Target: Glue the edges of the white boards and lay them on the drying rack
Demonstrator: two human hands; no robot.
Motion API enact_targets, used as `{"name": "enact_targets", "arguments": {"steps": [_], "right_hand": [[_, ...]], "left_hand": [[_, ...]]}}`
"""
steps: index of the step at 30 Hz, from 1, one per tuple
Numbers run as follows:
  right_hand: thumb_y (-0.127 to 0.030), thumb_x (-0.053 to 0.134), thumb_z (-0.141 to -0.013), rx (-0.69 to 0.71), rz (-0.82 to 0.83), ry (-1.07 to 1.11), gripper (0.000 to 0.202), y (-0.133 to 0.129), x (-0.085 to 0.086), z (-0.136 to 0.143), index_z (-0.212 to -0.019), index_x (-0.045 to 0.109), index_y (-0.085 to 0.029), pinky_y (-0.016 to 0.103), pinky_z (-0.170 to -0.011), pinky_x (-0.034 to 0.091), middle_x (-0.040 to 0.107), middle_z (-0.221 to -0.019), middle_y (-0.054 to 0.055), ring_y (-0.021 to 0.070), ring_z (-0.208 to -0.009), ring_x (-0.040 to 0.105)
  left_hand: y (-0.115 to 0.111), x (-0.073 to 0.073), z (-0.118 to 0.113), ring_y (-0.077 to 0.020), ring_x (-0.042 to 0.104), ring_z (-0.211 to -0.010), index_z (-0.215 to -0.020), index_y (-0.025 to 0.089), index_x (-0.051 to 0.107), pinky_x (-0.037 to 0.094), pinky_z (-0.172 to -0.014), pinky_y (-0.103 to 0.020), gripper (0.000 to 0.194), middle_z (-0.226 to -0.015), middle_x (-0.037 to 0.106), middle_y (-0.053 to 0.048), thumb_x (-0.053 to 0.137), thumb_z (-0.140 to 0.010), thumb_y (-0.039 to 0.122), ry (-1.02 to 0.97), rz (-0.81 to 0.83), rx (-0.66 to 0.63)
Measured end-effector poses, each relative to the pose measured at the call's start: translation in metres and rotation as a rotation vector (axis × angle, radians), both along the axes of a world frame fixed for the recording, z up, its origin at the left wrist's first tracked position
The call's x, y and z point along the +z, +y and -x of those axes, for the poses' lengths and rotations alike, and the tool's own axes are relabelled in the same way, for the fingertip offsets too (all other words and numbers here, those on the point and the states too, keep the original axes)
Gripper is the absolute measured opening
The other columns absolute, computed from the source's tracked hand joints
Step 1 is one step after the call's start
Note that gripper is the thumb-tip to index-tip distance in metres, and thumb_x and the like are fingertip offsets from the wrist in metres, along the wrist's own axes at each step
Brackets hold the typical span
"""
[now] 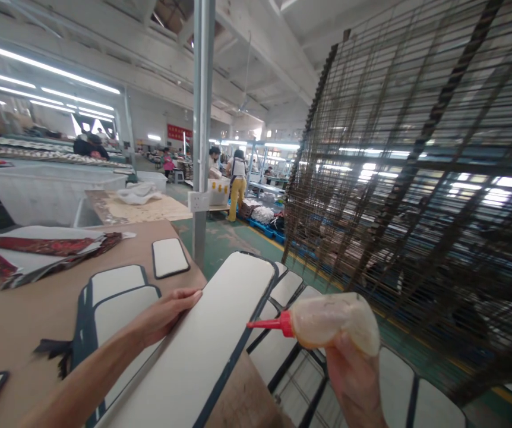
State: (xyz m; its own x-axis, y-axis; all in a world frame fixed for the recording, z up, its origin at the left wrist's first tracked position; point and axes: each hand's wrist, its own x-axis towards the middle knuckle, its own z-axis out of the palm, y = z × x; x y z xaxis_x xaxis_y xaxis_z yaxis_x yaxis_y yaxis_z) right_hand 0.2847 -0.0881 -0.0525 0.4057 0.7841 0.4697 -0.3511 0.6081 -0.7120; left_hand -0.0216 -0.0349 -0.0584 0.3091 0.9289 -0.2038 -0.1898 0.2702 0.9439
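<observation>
A long white panel with a dark navy edge and rounded corners [206, 327] slants up across the front of the table. My left hand [169, 315] grips its left edge, fingers closed with the tips on the white face. In my right hand [354, 374] is a cloudy squeeze bottle [336, 321] with a red nozzle, wrapped by my fingers and tipped on its side. The nozzle [269, 323] points left, its tip at the panel's right edge; whether it touches I cannot tell. Similar dark-edged panels [126, 309] lie stacked under my left forearm.
A smaller white panel [170, 257] lies at the brown table's [37, 315] far corner. Folded red-patterned fabric [51, 249] is at the left. Several more panels [278, 351] lie on a wire rack at right. A metal post [202, 131] and tall wire racks [407, 148] rise beyond; people work farther back.
</observation>
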Motion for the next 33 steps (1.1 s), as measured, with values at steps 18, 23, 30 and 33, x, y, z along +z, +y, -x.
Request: {"name": "enact_targets", "arguments": {"steps": [18,23,30,33], "right_hand": [[-0.039,0.082,-0.066,0.03,0.084,-0.039,0.073,-0.009,0.001,0.01,-0.131,0.054,-0.022,0.04,-0.076,0.057,0.072,-0.1,0.012,0.0282,-0.081,0.069],[-0.04,0.083,-0.064,0.028,0.083,-0.026,0.076,-0.012,0.002,0.011,-0.131,0.054,-0.022,0.04,-0.075,0.057,0.073,-0.097,0.012,0.0283,-0.079,0.07],[-0.039,0.084,-0.064,0.05,0.089,-0.012,0.074,-0.016,0.001,0.014,-0.13,0.055,-0.025,0.04,-0.07,0.059,0.073,-0.098,0.011,0.0295,-0.083,0.069],[-0.04,0.084,-0.063,0.066,0.092,-0.013,0.071,-0.018,0.001,0.014,-0.127,0.058,-0.023,0.04,-0.069,0.06,0.073,-0.094,0.012,0.0288,-0.078,0.07]], "left_hand": [[0.01,0.012,-0.01,-0.0171,0.066,-0.052,-0.09,0.01,0.07,0.051,-0.049,-0.022,0.041,-0.063,0.074,-0.005,0.085,-0.058,0.03,-0.023,0.059,0.119],[0.016,0.014,-0.012,-0.018,0.068,-0.054,-0.086,0.009,0.069,0.053,-0.049,-0.023,0.025,-0.067,0.075,-0.009,0.077,-0.069,0.025,-0.023,0.068,0.134],[0.029,0.013,-0.014,-0.0183,0.067,-0.054,-0.085,0.009,0.07,0.053,-0.051,-0.025,0.016,-0.067,0.075,-0.009,0.071,-0.076,0.022,-0.03,0.068,0.164],[0.034,0.016,-0.016,-0.0177,0.067,-0.054,-0.083,0.009,0.07,0.053,-0.053,-0.024,0.013,-0.065,0.074,-0.009,0.07,-0.077,0.021,-0.03,0.067,0.177]]}}
